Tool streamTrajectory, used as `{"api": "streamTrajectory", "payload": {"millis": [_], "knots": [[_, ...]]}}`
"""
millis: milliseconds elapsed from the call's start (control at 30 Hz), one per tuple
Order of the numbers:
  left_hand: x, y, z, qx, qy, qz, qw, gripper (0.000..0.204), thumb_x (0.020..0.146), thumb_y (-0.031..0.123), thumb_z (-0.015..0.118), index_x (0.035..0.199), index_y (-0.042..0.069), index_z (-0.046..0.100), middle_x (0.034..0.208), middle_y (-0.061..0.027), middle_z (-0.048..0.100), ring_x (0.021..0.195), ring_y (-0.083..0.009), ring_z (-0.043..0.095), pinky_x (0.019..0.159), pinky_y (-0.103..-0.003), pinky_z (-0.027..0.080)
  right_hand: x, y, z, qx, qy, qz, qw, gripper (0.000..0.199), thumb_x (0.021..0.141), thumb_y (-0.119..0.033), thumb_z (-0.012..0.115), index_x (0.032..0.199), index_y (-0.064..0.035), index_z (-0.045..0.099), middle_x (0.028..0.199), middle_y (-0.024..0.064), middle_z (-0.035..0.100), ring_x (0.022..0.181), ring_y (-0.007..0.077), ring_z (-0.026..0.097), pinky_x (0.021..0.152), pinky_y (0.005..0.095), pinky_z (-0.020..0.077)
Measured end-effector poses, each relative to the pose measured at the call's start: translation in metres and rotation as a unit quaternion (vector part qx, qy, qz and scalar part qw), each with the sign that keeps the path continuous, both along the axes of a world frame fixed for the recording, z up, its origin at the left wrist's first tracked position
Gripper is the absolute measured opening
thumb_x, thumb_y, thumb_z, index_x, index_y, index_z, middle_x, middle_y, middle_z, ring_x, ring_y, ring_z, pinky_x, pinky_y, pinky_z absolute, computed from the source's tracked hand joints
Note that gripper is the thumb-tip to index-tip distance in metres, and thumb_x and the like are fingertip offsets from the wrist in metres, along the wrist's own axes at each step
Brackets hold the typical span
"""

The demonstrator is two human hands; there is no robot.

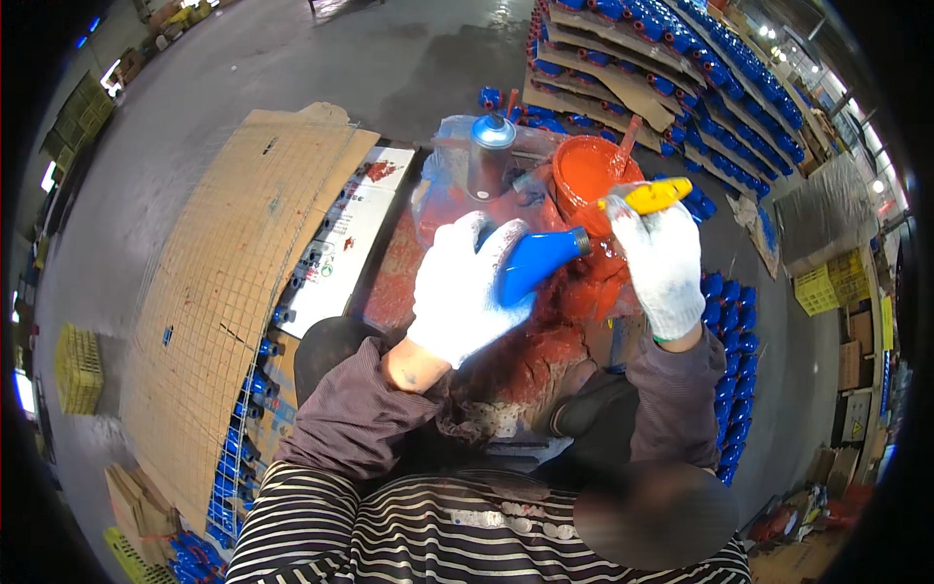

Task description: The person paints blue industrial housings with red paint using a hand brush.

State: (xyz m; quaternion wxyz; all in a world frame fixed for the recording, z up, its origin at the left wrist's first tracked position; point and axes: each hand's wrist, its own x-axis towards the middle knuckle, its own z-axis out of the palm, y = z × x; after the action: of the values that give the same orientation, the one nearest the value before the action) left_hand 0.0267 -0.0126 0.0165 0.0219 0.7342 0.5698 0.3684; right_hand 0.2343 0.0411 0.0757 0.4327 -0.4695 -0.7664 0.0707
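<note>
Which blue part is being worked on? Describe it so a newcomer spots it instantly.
Find the orange-red paint pot, right of the picture's top centre. Just below and left of it, the white-gloved left hand grips the blue part, its narrow dull end pointing right. Unlike the blue pieces massed at the right, this one is in a hand.

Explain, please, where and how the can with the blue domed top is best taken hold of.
I would grip the can around its grey body, below the dome, coming from its left. It seems to stand upright, so a hand could wrap the cylinder; the red paint bucket on its right probably leaves less room.
</note>
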Motion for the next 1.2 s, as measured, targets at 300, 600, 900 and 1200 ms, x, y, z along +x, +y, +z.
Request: {"api": "streamTrajectory", "payload": {"millis": [300, 600, 900, 1200], "knots": [[-0.002, -0.001, 0.001, -0.034, 0.001, 0.0, 0.999, 0.068, 0.057, 0.027, 0.08, 0.12, 0.015, 0.057, 0.114, -0.0142, 0.052, 0.104, -0.0338, 0.052, 0.086, -0.042, 0.047, -0.003, -0.029, 0.033, -0.051, -0.032, -0.005, 0.998, 0.012, 0.077, -0.011, 0.068, 0.085, -0.0017, 0.067, 0.08, 0.0127, 0.065, 0.081, 0.0298, 0.063, 0.073, 0.0369, 0.0487], [-0.003, -0.001, 0.001, -0.079, -0.044, -0.017, 0.996, 0.071, 0.059, 0.027, 0.08, 0.123, 0.011, 0.055, 0.112, -0.0139, 0.055, 0.101, -0.034, 0.056, 0.086, -0.041, 0.049, -0.019, -0.033, 0.031, 0.032, -0.079, 0.052, 0.995, 0.014, 0.078, -0.009, 0.067, 0.09, -0.003, 0.066, 0.08, 0.0116, 0.065, 0.074, 0.024, 0.063, 0.074, 0.031, 0.0471], [-0.008, -0.001, -0.019, -0.473, -0.727, -0.244, 0.433, 0.05, 0.089, 0.027, 0.058, 0.13, -0.001, 0.047, 0.117, -0.0148, 0.062, 0.102, -0.0246, 0.063, 0.092, -0.037, 0.05, 0.02, -0.024, 0.04, -0.224, 0.268, 0.101, 0.931, 0.017, 0.082, -0.003, 0.058, 0.098, 0.0029, 0.061, 0.076, 0.0041, 0.06, 0.065, 0.0091, 0.057, 0.059, 0.0233, 0.0445], [0.004, 0.002, -0.038, -0.422, -0.831, -0.328, 0.154, 0.076, 0.086, 0.056, 0.053, 0.139, 0.005, 0.036, 0.124, -0.0209, 0.055, 0.104, -0.0414, 0.059, 0.082, -0.053, 0.054, 0.034, 0.013, 0.007, -0.232, 0.492, 0.203, 0.814, 0.024, 0.084, -0.003, 0.052, 0.105, 0.0075, 0.056, 0.089, 0.0129, 0.06, 0.079, 0.0205, 0.06, 0.071, 0.0305, 0.0485]]}}
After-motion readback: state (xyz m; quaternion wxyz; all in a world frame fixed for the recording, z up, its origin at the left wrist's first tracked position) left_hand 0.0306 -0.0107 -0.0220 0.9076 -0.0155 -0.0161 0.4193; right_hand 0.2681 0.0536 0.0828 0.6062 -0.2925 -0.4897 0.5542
